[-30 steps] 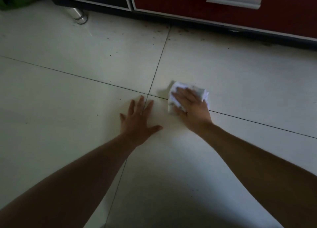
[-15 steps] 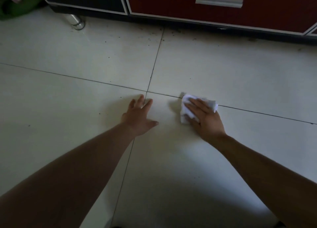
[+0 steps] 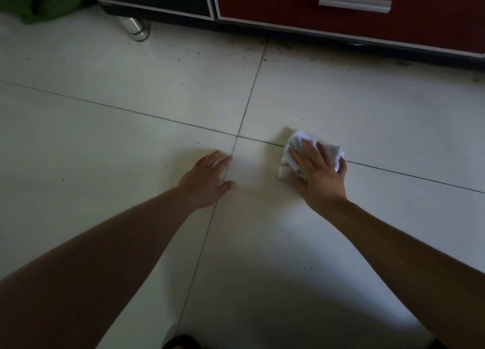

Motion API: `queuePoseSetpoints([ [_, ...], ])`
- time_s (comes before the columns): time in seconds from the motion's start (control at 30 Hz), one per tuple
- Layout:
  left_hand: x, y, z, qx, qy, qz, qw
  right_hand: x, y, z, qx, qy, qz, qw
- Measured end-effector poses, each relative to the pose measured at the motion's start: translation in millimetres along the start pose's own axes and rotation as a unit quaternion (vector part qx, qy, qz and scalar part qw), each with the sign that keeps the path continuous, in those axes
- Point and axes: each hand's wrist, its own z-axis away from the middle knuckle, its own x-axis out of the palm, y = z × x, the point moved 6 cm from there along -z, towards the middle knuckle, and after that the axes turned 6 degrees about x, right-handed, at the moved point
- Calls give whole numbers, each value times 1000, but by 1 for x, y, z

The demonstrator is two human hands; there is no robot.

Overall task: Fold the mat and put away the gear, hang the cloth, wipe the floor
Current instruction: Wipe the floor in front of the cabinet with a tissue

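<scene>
Red cabinet [image 3: 341, 26] w/ silver handle [image 3: 354, 3]; metal leg [image 3: 136, 30] at left.

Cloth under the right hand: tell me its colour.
The cloth is white with greyish smudges, best seen in the head view.

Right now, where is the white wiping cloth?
The white cloth lies on the floor tiles right of centre in the head view, pressed under the right hand, just right of the grout crossing.

Speckled pale tile floor [image 3: 131, 139] with white cloth [image 3: 296, 142], left hand [image 3: 207, 183], metal cabinet leg [image 3: 136, 30].
</scene>
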Motion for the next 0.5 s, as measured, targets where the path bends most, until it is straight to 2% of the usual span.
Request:
queuePoseSetpoints([
  [0.1, 4, 5, 3, 1, -20, -28, 999, 10, 11, 15, -1, -33, 44, 998],
  [0.2, 2, 21, 2, 21, -11, -36, 999, 11, 11, 21, -16, -26, 33, 999],
  [0.33, 5, 34, -2, 29, -12, -24, 999, 10, 8, 3, 16, -31, -2, 999],
  [0.5, 4, 40, -5, 36, 3, -19, 999, 12, 7, -13, 5, -32, 5, 999],
])
